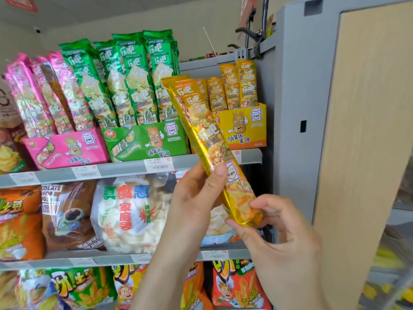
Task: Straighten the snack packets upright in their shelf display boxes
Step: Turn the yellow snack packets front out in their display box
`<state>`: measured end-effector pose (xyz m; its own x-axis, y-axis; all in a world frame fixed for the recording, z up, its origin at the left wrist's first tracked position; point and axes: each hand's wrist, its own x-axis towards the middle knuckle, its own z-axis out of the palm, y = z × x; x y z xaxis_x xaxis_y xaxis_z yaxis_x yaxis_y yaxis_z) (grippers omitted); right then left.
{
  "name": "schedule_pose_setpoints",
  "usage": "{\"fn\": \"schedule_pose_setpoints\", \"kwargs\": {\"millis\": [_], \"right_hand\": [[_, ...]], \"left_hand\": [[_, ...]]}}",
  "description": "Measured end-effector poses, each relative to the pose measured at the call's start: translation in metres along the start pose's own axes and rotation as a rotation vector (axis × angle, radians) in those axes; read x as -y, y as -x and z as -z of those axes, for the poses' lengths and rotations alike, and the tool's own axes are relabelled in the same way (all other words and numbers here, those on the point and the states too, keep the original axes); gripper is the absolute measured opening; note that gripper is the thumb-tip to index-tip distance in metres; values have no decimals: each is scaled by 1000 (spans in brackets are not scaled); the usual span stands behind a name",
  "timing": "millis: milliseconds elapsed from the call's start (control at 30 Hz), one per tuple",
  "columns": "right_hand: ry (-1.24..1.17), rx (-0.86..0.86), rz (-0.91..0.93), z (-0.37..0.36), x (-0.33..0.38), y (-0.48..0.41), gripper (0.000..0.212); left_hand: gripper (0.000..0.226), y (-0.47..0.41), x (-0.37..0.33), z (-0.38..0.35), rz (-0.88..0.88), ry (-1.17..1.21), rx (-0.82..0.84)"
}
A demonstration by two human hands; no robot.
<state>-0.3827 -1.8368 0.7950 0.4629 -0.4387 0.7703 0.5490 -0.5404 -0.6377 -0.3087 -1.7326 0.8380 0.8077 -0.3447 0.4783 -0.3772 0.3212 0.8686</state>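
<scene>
Both my hands hold a stack of long yellow snack packets (207,139), tilted with the top leaning left, in front of the shelf. My left hand (196,198) grips the stack's middle, thumb on its front. My right hand (279,229) pinches its bottom end. Behind it stands the yellow display box (243,128) with several yellow packets (237,86) upright inside. To the left are the green display box (145,139) with tall green packets (134,79) and the pink display box (67,148) with pink packets (44,92) leaning left.
A grey shelf rail with price tags (125,168) runs below the boxes. Larger snack bags (131,213) fill the shelf beneath, and more bags lie lower down. A grey upright and a wooden panel (357,130) close off the right side.
</scene>
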Motion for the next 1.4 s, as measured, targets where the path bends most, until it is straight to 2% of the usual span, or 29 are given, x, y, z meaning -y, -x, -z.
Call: {"fn": "schedule_pose_setpoints", "kwargs": {"millis": [67, 133, 167, 267, 500, 600, 667, 733, 867, 967, 1100, 1267, 1333, 1400], "right_hand": [[107, 10, 92, 0, -6, 1, 49], [216, 13, 177, 1, -11, -1, 57], [253, 19, 226, 2, -12, -4, 51], [334, 65, 400, 7, -16, -9, 11], [253, 52, 552, 0, -18, -35, 5], [244, 24, 564, -4, -19, -53, 13], [264, 15, 493, -7, -17, -66, 23], [286, 9, 396, -13, -12, -83, 29], [430, -42, 342, -29, 1, -110, 35], [572, 59, 305, -39, 5, -123, 56], [715, 264, 228, -47, 4, -138, 66], [839, 367, 185, -52, 0, -145, 48], [841, 369, 185, -52, -2, -147, 44], [825, 348, 200, -53, -4, -147, 44]], "left_hand": [[25, -3, 0, 0, -17, -48, -36], [43, -5, -2, 2, 8, -52, -71], [50, -6, -2, 3, 22, -65, -69], [65, -9, -3, 8, 57, -147, -41], [78, -44, -34, 13, 9, -368, 24], [64, -59, -54, 3, -71, -460, 70], [39, -75, -69, -3, -217, -556, 56], [23, -95, -85, -10, -374, -648, -26], [26, -138, -108, -23, -579, -812, -235], [23, -162, -110, -33, -621, -879, -269], [32, -184, -95, -38, -442, -1142, -277], [40, -196, -67, -34, -52, -1339, -101], [33, -199, -63, -32, 50, -1418, -6], [11, -203, -62, -30, 90, -1470, 22]]}}
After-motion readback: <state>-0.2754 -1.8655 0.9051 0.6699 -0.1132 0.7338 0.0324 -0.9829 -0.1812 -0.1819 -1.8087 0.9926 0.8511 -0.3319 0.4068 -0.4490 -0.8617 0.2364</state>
